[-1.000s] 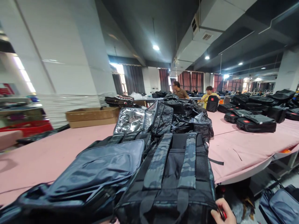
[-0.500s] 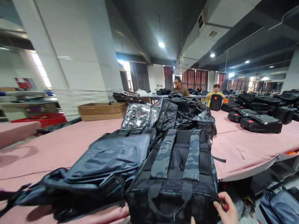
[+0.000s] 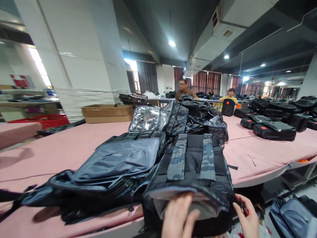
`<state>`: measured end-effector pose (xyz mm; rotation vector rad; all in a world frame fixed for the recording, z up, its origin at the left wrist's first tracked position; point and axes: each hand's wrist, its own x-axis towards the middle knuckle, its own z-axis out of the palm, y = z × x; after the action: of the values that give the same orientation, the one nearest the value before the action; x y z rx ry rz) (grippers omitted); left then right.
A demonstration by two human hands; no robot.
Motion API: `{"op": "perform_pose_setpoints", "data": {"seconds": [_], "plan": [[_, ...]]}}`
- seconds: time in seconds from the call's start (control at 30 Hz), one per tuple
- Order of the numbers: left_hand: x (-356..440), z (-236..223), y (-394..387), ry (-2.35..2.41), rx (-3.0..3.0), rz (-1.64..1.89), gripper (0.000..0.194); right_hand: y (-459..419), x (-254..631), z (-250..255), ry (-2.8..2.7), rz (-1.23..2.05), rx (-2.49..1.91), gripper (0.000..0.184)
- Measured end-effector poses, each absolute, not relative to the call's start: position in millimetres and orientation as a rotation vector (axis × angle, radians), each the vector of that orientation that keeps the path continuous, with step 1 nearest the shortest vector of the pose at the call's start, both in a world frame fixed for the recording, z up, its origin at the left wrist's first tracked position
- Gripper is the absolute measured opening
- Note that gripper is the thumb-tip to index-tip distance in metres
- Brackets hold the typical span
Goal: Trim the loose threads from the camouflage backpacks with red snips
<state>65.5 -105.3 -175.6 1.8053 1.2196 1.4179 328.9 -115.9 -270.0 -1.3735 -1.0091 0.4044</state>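
L hand [image 3: 179, 215] at gaping mouth of blk/camo fabric backpack [image 3: 193, 162], against smooth grey lining [image 3: 209, 210]; blurred, can't tell if gripping. R hand [image 3: 249, 216] curled round small red/blk tool [image 3: 245, 211], at bag's R corner. Left of hands: slick grey-blue bag [image 3: 119, 158], rounded corners. Beyond hands: shiny, crinkly silver lining [image 3: 145, 119].

Single head-worn view: from above near end of camouflage-strapped backpack [image 3: 193, 162], close to it; faces forward, slightly down, across desk [image 3: 245, 152] around and beyond backpack.
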Motion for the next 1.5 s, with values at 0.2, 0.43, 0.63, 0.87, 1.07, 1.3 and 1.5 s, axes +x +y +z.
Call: {"op": "perform_pose_setpoints", "data": {"seconds": [0.2,0.43,0.63,0.87,1.07,1.3,1.5], "plan": [[18.8,-140.3,-44.4,1.513,2.332,1.636,0.039,-116.1,291.0,-219.5,-1.331,0.148,-1.263,0.035],[6.2,-153.4,-26.6,1.315,1.503,1.614,0.052,-86.4,279.2,-199.3,-1.253,0.226,-1.481,0.03],[7.5,-147.4,-25.6,1.203,1.268,1.582,0.059,-78.8,295.6,-185.2,-1.203,0.377,-1.504,0.039],[7.6,-153.9,-26.2,1.15,1.149,1.562,0.06,-74.9,302.9,-183.3,-1.149,0.411,-1.465,0.037],[10.6,-155.9,-34.6,1.12,1.002,1.614,0.059,-78.2,301.4,-185.3,-1.171,0.449,-1.414,0.038],[4.6,-163.5,-70.9,1.001,0.701,1.8,0.038,-96.8,311.1,-200.8,-1.1,0.806,-1.155,0.047],[-8.7,-197.7,-99.1,1.149,1.032,1.522,0.032,-114.2,309.8,-200.3,-1.31,0.773,-1.24,0.04]]}}
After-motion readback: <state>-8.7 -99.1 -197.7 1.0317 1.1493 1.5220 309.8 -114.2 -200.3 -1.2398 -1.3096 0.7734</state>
